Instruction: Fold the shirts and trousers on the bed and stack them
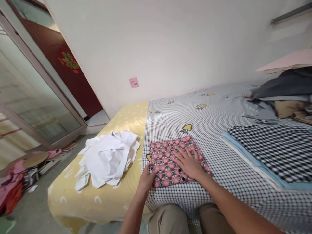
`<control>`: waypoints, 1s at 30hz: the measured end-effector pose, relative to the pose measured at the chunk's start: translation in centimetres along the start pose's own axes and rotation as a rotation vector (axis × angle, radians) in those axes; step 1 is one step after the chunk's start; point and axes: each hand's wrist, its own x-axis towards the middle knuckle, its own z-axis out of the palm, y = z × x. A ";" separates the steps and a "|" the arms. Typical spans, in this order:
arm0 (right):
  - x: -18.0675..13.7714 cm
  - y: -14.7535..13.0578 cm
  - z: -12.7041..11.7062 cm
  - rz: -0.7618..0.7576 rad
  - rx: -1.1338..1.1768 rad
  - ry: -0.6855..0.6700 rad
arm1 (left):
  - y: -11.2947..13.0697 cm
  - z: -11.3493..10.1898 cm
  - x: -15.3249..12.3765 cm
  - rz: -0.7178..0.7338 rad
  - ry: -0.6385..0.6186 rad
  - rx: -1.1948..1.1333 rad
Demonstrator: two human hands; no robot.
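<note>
A folded pink, green and black floral garment [165,174] lies flat on the checked bedsheet in front of me, forming a rough square. A few dark round spots, like buttons, show on it. My right hand [188,162] rests palm down on its right half with the fingers spread. At the left edge my left hand [147,178] touches the fabric, thumb and forefinger apart; its other fingers are mostly hidden. To the left, a loose pile of white cloth [109,159] sits on the yellow bedding.
On the right lies a flat stack of folded cloth with a black-and-white checked piece [275,152] on top. Behind it is a heap of dark, tan and pink clothes [287,86]. The yellow bedding [73,195] ends at the left. Assorted items [31,169] lie on the floor.
</note>
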 end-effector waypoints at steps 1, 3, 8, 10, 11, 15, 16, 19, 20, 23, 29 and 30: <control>0.0 -0.1 0.0 0.002 0.008 -0.002 | 0.3 0.0 0.0 -0.003 0.017 0.032; 0.0 -0.2 -0.1 0.007 0.017 -0.009 | 1.5 0.0 -0.3 0.010 0.105 0.183; 0.2 -0.3 -0.4 0.031 0.064 -0.023 | 5.8 1.8 -0.5 0.451 0.543 0.911; 0.2 -0.4 -0.5 0.033 0.096 -0.022 | 6.8 3.6 0.3 0.653 0.521 1.031; 0.2 -0.4 -0.6 0.032 0.109 -0.016 | 7.0 4.6 0.9 0.715 0.461 1.062; 0.1 -0.4 -1.4 0.036 0.163 -0.015 | 5.5 7.9 3.4 0.668 0.191 1.145; 0.2 -0.5 -1.6 0.040 0.182 -0.020 | 4.8 8.4 3.9 0.622 0.155 1.162; 0.3 -0.6 -2.4 0.039 0.229 -0.024 | 3.4 8.9 5.0 0.556 0.140 1.187; 0.3 -0.6 -2.6 0.039 0.237 -0.023 | 3.1 9.0 5.3 0.555 0.149 1.188; -0.5 -0.7 -3.2 0.056 0.252 -0.021 | 2.9 8.9 5.7 0.556 0.164 1.182; -6.6 2.1 -3.3 0.142 0.300 0.143 | 3.1 9.0 5.9 0.542 0.151 1.178; -7.9 3.1 -3.3 0.198 0.329 0.201 | 3.2 9.0 5.9 0.533 0.144 1.176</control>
